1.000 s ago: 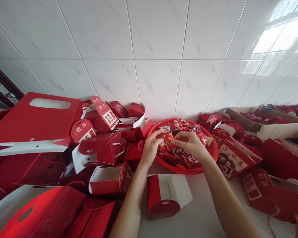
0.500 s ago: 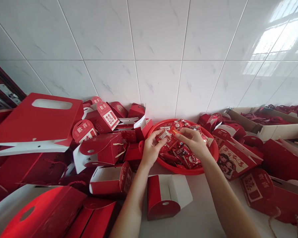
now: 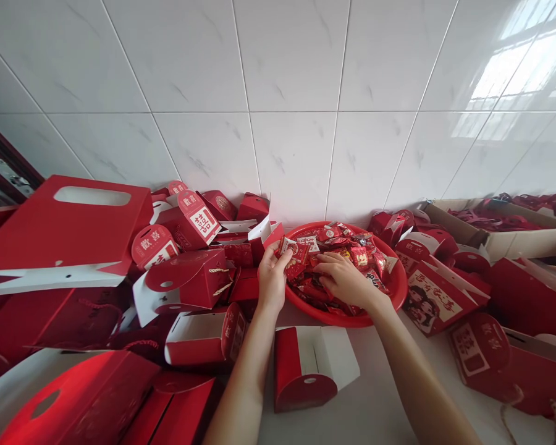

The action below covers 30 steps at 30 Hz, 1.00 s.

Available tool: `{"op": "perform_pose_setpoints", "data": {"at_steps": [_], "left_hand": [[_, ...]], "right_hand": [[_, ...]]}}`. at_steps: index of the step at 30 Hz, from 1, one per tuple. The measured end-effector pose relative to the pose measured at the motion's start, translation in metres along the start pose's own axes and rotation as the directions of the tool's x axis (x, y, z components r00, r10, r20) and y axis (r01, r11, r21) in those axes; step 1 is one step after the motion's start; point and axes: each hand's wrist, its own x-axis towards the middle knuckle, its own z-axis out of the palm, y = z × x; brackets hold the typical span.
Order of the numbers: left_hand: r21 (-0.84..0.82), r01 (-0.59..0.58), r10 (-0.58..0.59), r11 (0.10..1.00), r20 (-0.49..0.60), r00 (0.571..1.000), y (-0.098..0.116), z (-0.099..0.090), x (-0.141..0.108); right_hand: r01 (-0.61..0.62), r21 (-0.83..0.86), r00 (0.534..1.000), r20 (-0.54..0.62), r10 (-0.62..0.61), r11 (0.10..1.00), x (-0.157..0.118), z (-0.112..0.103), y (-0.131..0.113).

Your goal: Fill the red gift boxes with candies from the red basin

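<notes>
My left hand (image 3: 273, 275) is closed on red candy packets (image 3: 295, 252) at the left side of a round red basket (image 3: 401, 287). Inside the basket lie many wrapped candies (image 3: 360, 256), mostly red. My right hand (image 3: 345, 278) reaches down among them near the middle, its fingers bent; whatever its fingertips touch is hidden. Nearer to me, between my forearms, an open red box (image 3: 303, 389) with a white inside stands on the pale tabletop (image 3: 375, 395).
Red gift boxes (image 3: 185, 278) crowd the left side, one large box (image 3: 74, 228) among them. More boxes (image 3: 433, 296) lie to the right. A cardboard carton (image 3: 514, 244) with dark red items stands at the back right, before a tiled wall (image 3: 291, 154).
My right hand has moved down and left into the candies, away from the packets in my left hand. My left hand has shifted slightly left, still holding packets.
</notes>
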Motion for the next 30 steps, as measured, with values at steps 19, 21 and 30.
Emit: {"op": "perform_pose_setpoints", "data": {"at_steps": [19,21,30], "left_hand": [[-0.104,0.064,-0.066,0.993,-0.016,0.998,0.008,0.003,-0.002],[-0.112,0.064,-0.065,0.992,-0.01,0.998,0.008,0.002,-0.002],[-0.024,0.061,-0.06,0.998,0.021,0.998,0.005,0.0,-0.003]], "right_hand": [[-0.115,0.175,0.981,-0.137,0.14,0.978,-0.002,-0.013,-0.003],[-0.146,0.247,0.963,-0.185,0.195,0.958,-0.003,-0.017,0.0],[-0.201,-0.088,0.98,-0.007,0.201,0.976,-0.002,-0.013,-0.018]]}}
